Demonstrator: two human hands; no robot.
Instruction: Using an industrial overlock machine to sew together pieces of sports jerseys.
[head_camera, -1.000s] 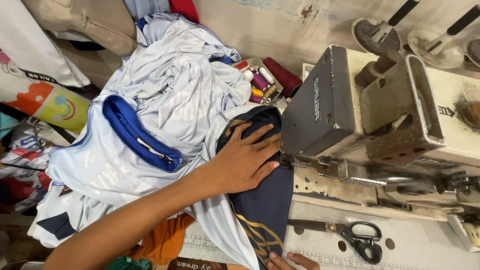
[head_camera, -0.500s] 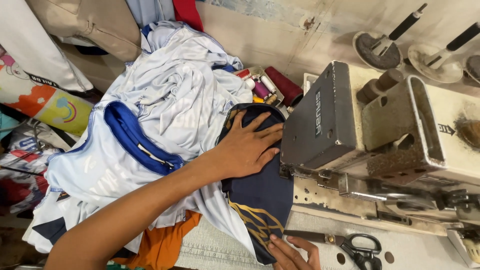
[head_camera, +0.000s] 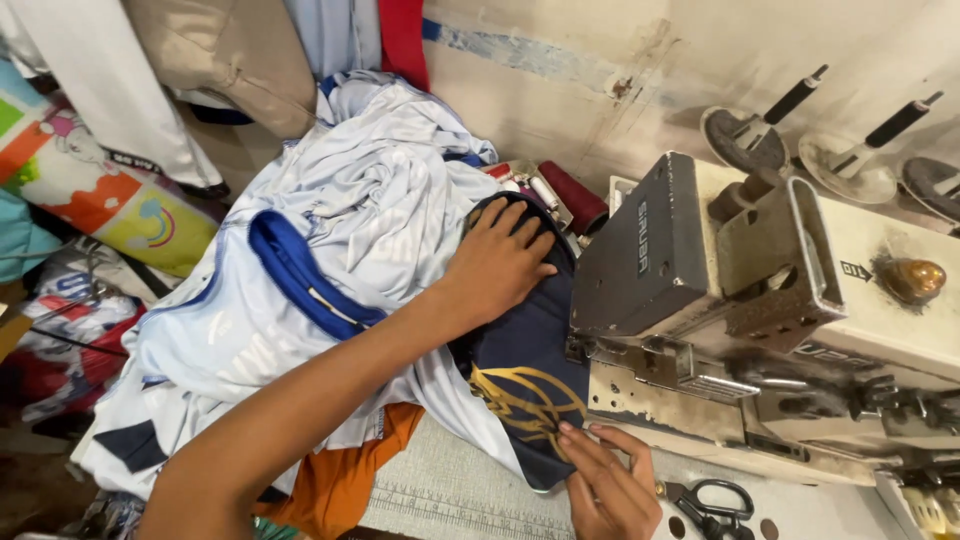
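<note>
My left hand (head_camera: 497, 263) lies flat, fingers spread, on a navy blue cloth piece (head_camera: 520, 375) with a gold printed design, pressing it down beside the sewing machine head (head_camera: 700, 270). My right hand (head_camera: 605, 485) pinches the lower edge of the same navy piece at the front of the machine bed. A heap of light blue garments (head_camera: 330, 230) with a blue collar (head_camera: 295, 275) lies under and left of my left forearm.
Black-handled scissors (head_camera: 710, 497) lie on the machine bed right of my right hand. Thread spools (head_camera: 560, 195) sit behind the navy piece. An orange cloth (head_camera: 345, 475) pokes out below the heap. Two thread stands (head_camera: 760, 130) rise behind the machine. Colourful fabrics lie at far left.
The view has shifted downward and left. My left hand stays pressed on the navy piece, while my right hand has come further into view, gripping the piece's lower edge.
</note>
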